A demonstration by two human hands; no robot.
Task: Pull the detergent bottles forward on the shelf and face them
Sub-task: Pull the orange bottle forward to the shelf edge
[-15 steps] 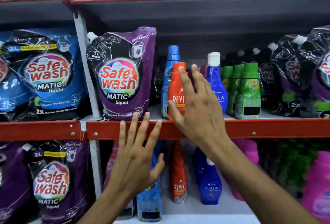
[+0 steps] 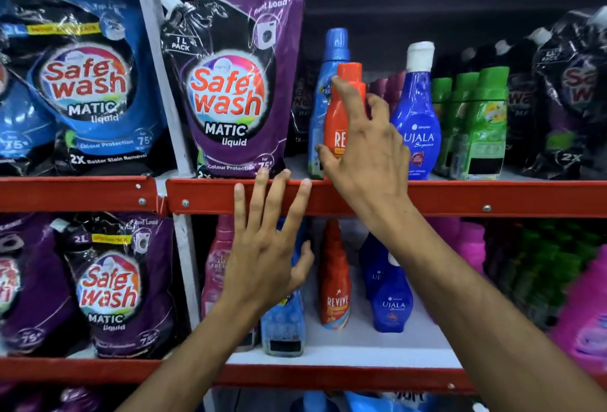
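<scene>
An orange Revive bottle (image 2: 343,113) stands at the front of the upper shelf, just behind the red shelf rail (image 2: 492,198). My right hand (image 2: 368,155) wraps it: thumb at its lower left, index finger up its neck, other fingers curled at its right side. A taller light-blue bottle (image 2: 331,60) stands right behind it. To the right are a dark-blue Ujala bottle (image 2: 418,122) with a white cap and a row of green bottles (image 2: 483,122). My left hand (image 2: 266,254) is flat with spread fingers, its fingertips at the rail, holding nothing.
A purple Safe wash pouch (image 2: 230,90) stands left of the bottles, beside a grey upright post (image 2: 154,60). Black pouches (image 2: 571,90) fill the upper right. The lower shelf holds a Revive bottle (image 2: 335,287), an Ujala bottle (image 2: 392,300) and pink bottles (image 2: 584,313).
My right hand went from flat and open in front of the orange bottle to curled around it. My left hand rose until its fingertips reached the rail.
</scene>
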